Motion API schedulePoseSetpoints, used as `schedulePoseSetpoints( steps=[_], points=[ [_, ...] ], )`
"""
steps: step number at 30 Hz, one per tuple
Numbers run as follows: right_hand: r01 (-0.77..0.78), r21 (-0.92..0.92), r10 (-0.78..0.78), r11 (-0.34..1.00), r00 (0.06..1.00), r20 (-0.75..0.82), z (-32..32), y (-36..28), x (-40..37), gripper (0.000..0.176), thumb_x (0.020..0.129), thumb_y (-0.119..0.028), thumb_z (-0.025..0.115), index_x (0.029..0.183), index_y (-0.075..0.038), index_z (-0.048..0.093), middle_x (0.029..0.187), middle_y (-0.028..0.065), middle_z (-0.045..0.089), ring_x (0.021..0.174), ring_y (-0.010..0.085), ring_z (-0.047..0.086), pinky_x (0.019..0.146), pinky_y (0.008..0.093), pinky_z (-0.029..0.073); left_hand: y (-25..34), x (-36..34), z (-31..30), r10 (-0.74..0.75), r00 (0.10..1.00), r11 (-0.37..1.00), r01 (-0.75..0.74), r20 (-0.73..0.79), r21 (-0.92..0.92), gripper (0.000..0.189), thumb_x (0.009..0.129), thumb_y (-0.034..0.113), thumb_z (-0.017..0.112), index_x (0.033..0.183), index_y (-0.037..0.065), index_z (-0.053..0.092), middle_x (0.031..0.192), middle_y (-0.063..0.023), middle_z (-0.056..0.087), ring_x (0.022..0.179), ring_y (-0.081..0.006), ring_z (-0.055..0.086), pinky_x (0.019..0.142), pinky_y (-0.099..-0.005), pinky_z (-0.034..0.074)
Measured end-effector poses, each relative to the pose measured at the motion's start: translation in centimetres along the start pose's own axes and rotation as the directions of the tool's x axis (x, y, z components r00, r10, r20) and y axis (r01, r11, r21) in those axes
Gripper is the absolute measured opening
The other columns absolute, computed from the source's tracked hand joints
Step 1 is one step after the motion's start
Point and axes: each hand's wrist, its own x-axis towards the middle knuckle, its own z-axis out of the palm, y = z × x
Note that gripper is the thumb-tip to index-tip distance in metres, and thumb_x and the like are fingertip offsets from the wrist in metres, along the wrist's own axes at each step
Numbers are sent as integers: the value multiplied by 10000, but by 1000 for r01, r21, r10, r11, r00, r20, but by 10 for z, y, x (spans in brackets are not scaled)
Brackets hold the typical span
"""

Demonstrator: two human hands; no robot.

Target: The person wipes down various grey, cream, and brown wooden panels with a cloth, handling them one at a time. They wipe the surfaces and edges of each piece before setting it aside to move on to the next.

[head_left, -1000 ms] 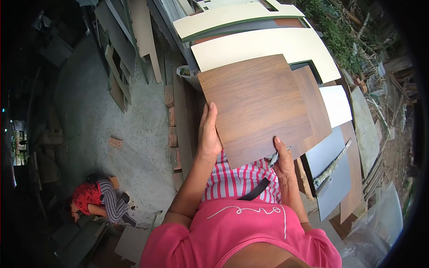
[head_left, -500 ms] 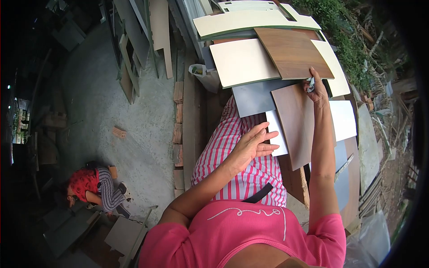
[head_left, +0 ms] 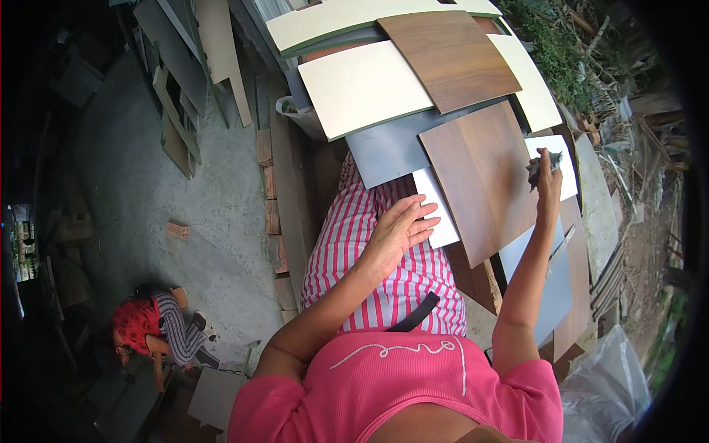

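My right hand point(head_left: 547, 193) is closed on a crumpled dark grey rag point(head_left: 538, 171), over the right edge of the nearer brown wood-grain panel point(head_left: 480, 173) and in front of a white panel point(head_left: 567, 166). Above my lap, my left hand point(head_left: 399, 235) is open, fingers stretched out beside a narrow white panel point(head_left: 436, 210). That strip sticks out from under the nearer brown panel. A dark grey panel point(head_left: 388, 148) lies beyond it, overlapped by a cream panel point(head_left: 365, 88) and a second wood-grain panel point(head_left: 450, 59).
Tall boards point(head_left: 173, 66) lean at the upper left. Bricks point(head_left: 272, 218) line the concrete floor's edge, and one hollow brick point(head_left: 177, 230) lies on the floor. A person point(head_left: 162, 328) bends over boards at lower left. Clear plastic sheeting point(head_left: 609, 380) sits at lower right.
My right hand has moved with the rag from the lower edge of the farther brown panel to the right side of the nearer one. My left hand stays open near my lap; the view has shifted.
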Motion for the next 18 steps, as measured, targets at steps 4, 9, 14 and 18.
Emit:
schedulePoseSetpoints(
  steps=[4,9,14,18],
  points=[
    [70,-494,-154,867,979,-132,-24,71,-36,331,909,-305,508,1061,-29,611,953,180,587,864,286,572,780,380,436,-15,17,7,-86,995,996,87,-48,9,493,964,247,414,1338,-38,269,1329,-247,380,1233,-328,414,1025,-411,350],
    [91,-714,-354,694,907,-228,-9,67,-51,301,883,-267,533,1135,-114,598,1089,136,567,1022,317,520,900,409,390,-34,36,18,-160,987,986,160,-15,47,531,960,264,423,1349,-49,242,1338,-264,356,1251,-335,389,1038,-416,324],
    [85,-728,-326,680,924,-197,-2,73,-46,308,875,-231,528,1157,-120,586,1130,109,572,1042,313,523,921,438,372,-32,36,19,-135,991,986,135,-4,102,546,959,308,420,1333,-62,272,1268,-245,419,1195,-330,445,1040,-419,319],
    [121,-745,-293,657,951,-104,-2,81,-52,428,884,-256,515,1291,-133,461,1310,133,434,1226,337,377,1021,489,257,-39,42,14,-143,989,968,131,40,214,543,959,334,417,1311,-66,312,1235,-232,443,1162,-325,472,1036,-418,328]
  ],
)
